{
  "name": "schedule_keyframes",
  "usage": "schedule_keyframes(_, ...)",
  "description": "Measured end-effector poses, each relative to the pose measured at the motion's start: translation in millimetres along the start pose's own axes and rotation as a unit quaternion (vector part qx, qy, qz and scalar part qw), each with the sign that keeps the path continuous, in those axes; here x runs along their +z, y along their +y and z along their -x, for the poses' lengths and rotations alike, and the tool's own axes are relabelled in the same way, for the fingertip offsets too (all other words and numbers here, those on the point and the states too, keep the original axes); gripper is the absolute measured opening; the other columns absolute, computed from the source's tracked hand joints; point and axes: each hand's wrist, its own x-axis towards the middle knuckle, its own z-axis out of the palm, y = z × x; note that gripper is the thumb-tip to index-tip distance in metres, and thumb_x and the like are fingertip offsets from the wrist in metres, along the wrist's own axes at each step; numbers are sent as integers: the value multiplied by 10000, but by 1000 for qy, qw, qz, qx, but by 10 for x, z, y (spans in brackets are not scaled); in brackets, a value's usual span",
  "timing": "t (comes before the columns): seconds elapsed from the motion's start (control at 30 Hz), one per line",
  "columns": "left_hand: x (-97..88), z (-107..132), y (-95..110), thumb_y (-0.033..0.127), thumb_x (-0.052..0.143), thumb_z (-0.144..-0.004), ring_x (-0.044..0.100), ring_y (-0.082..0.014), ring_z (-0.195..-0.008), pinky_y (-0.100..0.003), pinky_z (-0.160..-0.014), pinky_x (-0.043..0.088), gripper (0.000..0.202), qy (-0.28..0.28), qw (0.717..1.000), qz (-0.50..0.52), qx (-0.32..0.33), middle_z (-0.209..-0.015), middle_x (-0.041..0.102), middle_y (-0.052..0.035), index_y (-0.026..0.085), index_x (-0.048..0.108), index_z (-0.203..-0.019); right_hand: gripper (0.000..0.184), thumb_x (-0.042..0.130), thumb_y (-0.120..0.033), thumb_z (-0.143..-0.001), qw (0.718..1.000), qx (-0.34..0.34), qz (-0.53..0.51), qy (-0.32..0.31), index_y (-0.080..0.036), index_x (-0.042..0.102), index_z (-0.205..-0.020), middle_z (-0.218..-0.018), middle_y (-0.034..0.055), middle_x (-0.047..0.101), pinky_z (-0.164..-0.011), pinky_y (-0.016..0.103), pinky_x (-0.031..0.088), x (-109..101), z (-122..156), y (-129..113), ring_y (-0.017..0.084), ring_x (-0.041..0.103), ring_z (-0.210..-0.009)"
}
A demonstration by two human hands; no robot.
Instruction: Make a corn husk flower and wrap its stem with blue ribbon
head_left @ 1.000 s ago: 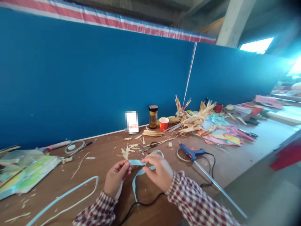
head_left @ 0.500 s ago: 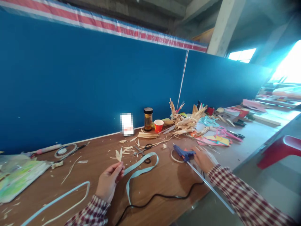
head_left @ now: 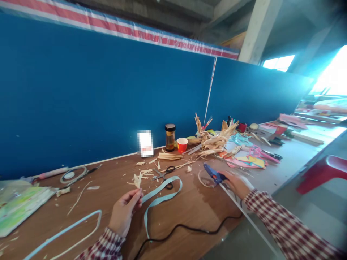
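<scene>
My left hand pinches a small pale flower-like piece of dried husk upright between thumb and fingertips. My right hand is closed round the handle of a blue glue gun, whose nozzle points up and to the left. A long clear glue stick runs out of the gun's back toward the table edge. Close to my left hand a light blue ribbon lies curled, with dark-handled scissors behind it. The right fingers are partly hidden behind the gun.
A black cord snakes across the brown table. Farther back stand a lidded jar and a red paper cup, beside a heap of dried husks. Husk scraps litter the tabletop. A red stool is at right, and a blue partition runs behind.
My right hand has shifted slightly right with the glue gun, and the cord and glue stick have moved along. My left hand holds the husk piece in nearly the same place.
</scene>
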Motion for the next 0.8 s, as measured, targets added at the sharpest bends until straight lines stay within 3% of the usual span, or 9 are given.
schedule_keyframes(0.1, 7, -4, -6, 304, 782, -502, 548, -62, -550, -133, -511, 475, 349, -4, 1000, -15, -1, -681, 656, 8, 152, 671, -796, 370, 392, -184, -805, 995, -55, -19, -79, -163, 533, -1147, -1077, 115, 602, -853, 347, 433, -147, -12, 57, 218, 569, -974)
schedule_keyframes(0.17, 10, -2, -3, 308, 783, -494, 544, -67, -547, -140, -504, 471, 356, 1, 1000, -22, 0, -683, 654, 6, 153, 671, -794, 368, 388, -225, -811, 994, -55, -30, -86, -176, 518, -1152, -1078, 105, 601, -859, 374, 436, -207, -44, 56, 225, 564, -982)
schedule_keyframes(0.33, 7, 11, 10, 329, 779, -492, 542, -78, -543, -161, -503, 466, 372, -4, 1000, -29, 11, -682, 651, -1, 148, 669, -798, 378, 352, -339, -832, 995, -11, -81, -58, -179, 553, -1109, -1060, 118, 609, -853, 367, 439, -219, -114, 11, 234, 569, -978)
schedule_keyframes(0.5, 22, 27, 17, 351, 772, -492, 542, -83, -541, -173, -505, 462, 381, -1, 999, -42, 18, -684, 650, -8, 142, 672, -793, 399, 428, -448, -780, 991, 67, -119, 7, -171, 589, -1018, -987, 100, 631, -888, 441, 411, -268, -162, -4, 257, 571, -943)
schedule_keyframes(0.6, 32, 36, 21, 355, 777, -478, 539, -81, -537, -173, -505, 463, 390, 4, 999, -38, 13, -675, 651, -9, 141, 673, -786, 386, 457, -454, -770, 974, 88, -206, 14, -161, 575, -992, -919, 82, 635, -801, 374, 470, -291, -195, -65, 215, 587, -846)
schedule_keyframes(0.7, 30, 38, 20, 347, 782, -473, 535, -78, -531, -169, -495, 458, 392, 2, 999, -34, 12, -669, 650, -9, 138, 674, -787, 346, 501, -451, -750, 948, 139, -287, 11, -150, 561, -912, -756, 46, 617, -621, 288, 497, -229, -200, -148, 161, 578, -667)
schedule_keyframes(0.8, 17, 33, 13, 347, 777, -487, 537, -82, -536, -175, -499, 460, 385, -5, 999, -39, 22, -676, 649, -14, 133, 673, -790, 307, 548, -426, -715, 943, 174, -283, -9, -149, 541, -847, -626, 1, 565, -530, 262, 470, -98, -163, -211, 136, 542, -553)
